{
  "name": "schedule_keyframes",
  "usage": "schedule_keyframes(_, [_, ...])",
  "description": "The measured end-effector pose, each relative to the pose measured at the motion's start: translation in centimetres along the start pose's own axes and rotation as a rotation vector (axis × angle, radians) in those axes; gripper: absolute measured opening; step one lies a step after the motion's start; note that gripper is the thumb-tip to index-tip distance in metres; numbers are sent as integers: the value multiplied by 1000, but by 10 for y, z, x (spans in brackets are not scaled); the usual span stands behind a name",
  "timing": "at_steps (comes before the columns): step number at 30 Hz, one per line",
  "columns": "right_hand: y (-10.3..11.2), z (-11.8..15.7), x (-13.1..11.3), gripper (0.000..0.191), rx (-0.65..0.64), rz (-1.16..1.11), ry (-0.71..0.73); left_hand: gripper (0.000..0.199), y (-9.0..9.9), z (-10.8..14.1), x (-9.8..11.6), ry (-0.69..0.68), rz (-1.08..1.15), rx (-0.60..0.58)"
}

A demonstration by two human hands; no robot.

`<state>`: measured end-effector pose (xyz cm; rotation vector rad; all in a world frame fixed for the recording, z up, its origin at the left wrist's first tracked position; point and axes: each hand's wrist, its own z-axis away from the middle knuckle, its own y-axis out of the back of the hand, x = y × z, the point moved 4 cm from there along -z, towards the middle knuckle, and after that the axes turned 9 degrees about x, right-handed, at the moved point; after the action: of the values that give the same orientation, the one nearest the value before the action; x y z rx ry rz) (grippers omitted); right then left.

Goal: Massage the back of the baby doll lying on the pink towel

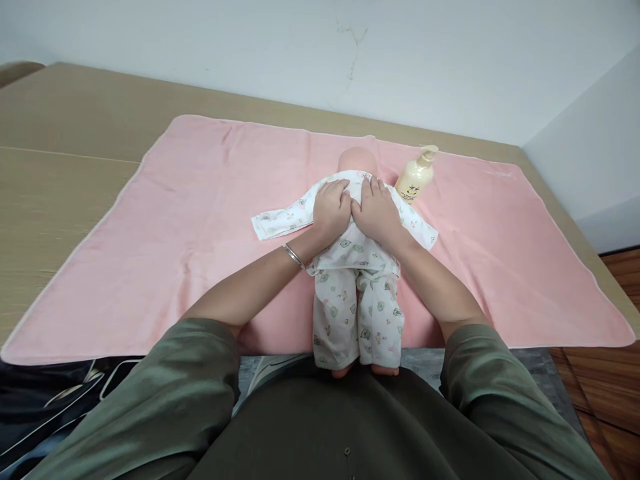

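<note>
A baby doll [357, 253] in white printed pyjamas lies stretched out on a pink blanket [210, 200], its bald head [358, 160] toward the wall and its feet toward me. The face does not show. My left hand [332, 208] rests flat on the upper part of the doll's top, left of the middle. Beside it, my right hand [376, 208] lies flat on the right side, the two thumbs close together. Fingers of both hands are stretched out and point toward the head. Around my left wrist is a silver bangle [294, 257].
A cream pump bottle [417, 175] stands on the blanket to the right of the doll's head. Under the blanket is a wooden table [55, 133], its back against a pale wall [250, 53]. Dark bags [45, 407] sit below the table's edge at the left.
</note>
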<state>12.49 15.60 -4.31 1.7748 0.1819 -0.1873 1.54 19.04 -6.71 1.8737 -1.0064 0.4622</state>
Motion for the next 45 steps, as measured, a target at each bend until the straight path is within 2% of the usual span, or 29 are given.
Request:
schedule_keyframes(12, [-3,0,0,66,35,-4,11,44,0,-2,1,-1,-25,-10])
schedule_keyframes(21, [0,-18,24,69,-166,-172,39,45,-4,5,10,-44,-188,-65])
schedule_keyframes(26, [3,7,4,62,-12,-15,27,42,-5,-9,-1,-29,-183,-128])
schedule_keyframes(30, [6,23,-13,60,12,16,139,39,-2,-13,0,-50,-197,-168])
schedule_keyframes(33, [7,14,-6,58,-22,-39,139,41,-1,-1,11,-63,-244,-146])
schedule_keyframes(38, [5,-6,11,60,-4,-102,42,52,-2,21,28,-76,-303,-93])
schedule_keyframes(41, [5,-2,7,59,25,-74,52,53,-3,16,23,-50,-270,-139])
schedule_keyframes(45, [9,15,-6,58,24,14,70,49,-4,-3,6,-20,-202,-198])
